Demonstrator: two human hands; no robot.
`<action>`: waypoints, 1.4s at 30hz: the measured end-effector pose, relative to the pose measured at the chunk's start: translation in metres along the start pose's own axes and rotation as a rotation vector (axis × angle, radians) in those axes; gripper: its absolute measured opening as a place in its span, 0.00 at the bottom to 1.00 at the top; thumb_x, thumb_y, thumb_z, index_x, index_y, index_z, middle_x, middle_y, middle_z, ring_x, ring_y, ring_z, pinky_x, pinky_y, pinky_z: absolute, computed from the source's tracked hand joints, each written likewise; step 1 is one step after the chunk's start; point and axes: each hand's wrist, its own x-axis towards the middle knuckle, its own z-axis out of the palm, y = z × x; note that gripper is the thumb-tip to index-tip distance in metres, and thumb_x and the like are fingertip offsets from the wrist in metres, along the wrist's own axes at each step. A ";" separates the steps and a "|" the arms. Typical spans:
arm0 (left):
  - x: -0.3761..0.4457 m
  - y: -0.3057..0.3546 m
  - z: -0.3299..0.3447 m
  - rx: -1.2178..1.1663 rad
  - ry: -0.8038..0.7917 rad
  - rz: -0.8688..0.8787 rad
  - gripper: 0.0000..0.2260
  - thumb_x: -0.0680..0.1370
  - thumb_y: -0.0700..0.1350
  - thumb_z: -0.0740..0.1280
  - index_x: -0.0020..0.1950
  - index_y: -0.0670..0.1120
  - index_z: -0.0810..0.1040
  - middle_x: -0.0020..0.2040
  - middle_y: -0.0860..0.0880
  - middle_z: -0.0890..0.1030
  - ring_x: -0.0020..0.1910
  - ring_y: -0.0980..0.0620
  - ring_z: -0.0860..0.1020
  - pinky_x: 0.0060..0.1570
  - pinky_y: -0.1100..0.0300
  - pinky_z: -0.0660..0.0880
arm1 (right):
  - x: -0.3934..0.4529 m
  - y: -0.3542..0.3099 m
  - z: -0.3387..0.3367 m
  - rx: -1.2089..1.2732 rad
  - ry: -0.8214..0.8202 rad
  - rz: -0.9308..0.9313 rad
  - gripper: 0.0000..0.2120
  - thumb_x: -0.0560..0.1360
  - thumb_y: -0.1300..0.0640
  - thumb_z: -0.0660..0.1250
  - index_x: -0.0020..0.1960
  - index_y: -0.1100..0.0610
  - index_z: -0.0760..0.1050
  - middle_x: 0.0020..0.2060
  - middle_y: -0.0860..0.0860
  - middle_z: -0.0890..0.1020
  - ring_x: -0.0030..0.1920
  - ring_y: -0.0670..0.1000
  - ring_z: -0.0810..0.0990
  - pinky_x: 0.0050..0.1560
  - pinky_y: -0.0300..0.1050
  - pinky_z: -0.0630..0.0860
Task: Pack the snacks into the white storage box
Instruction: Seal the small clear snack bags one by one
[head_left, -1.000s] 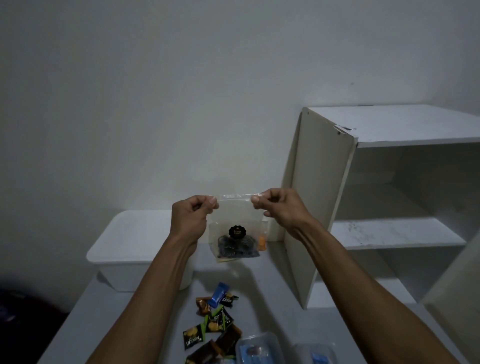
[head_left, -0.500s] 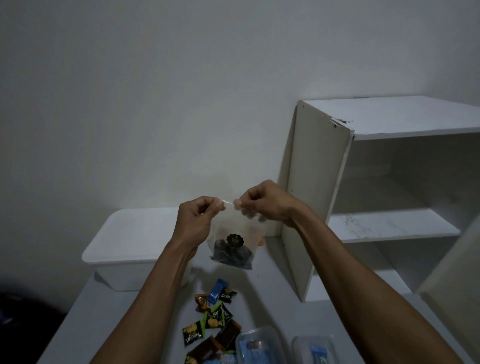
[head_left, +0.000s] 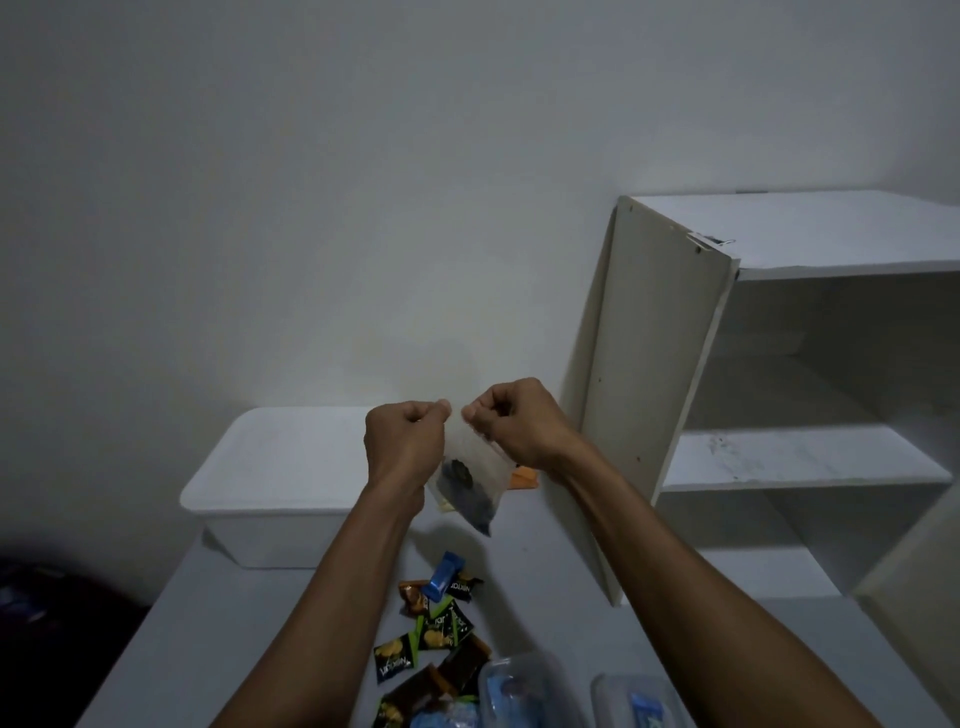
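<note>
Up in the air, both hands pinch the top of a small clear bag (head_left: 470, 483). The left hand (head_left: 402, 444) grips the left end of the top edge with its fingers curled in. The right hand (head_left: 511, 423) grips the right end the same way. The two hands are very close, almost touching. The bag hangs down between them, and dark round things sit at its bottom.

Behind the left hand sits the white storage box (head_left: 280, 483) with its lid on, at the back of the tabletop (head_left: 218, 639). Below the hands, a pile of snacks (head_left: 434, 623) in black, green, brown and blue wrappers lies on the tabletop. Two clear tubs (head_left: 524, 686) with blue things inside sit at the near edge. A small orange thing (head_left: 523, 478) lies behind the bag. A white shelf (head_left: 779, 452) stands to the right.
</note>
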 end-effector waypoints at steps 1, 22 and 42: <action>0.001 0.000 0.000 -0.008 -0.003 -0.010 0.05 0.76 0.44 0.72 0.40 0.47 0.82 0.41 0.53 0.81 0.40 0.58 0.77 0.40 0.66 0.71 | 0.000 0.001 0.001 0.019 0.008 0.015 0.11 0.77 0.53 0.69 0.42 0.60 0.82 0.37 0.54 0.83 0.36 0.48 0.78 0.39 0.47 0.78; -0.009 -0.001 0.000 0.069 -0.055 -0.056 0.08 0.75 0.42 0.70 0.36 0.43 0.79 0.35 0.48 0.77 0.36 0.51 0.74 0.34 0.64 0.69 | -0.016 0.010 0.019 0.185 0.088 0.099 0.10 0.78 0.55 0.69 0.46 0.63 0.82 0.37 0.58 0.82 0.34 0.48 0.78 0.25 0.32 0.72; -0.011 -0.015 -0.004 0.072 -0.132 -0.049 0.06 0.77 0.41 0.69 0.40 0.46 0.81 0.43 0.47 0.82 0.45 0.50 0.79 0.44 0.60 0.73 | -0.023 0.015 0.032 0.398 0.123 0.191 0.09 0.77 0.57 0.69 0.40 0.60 0.81 0.31 0.51 0.79 0.34 0.49 0.76 0.35 0.43 0.73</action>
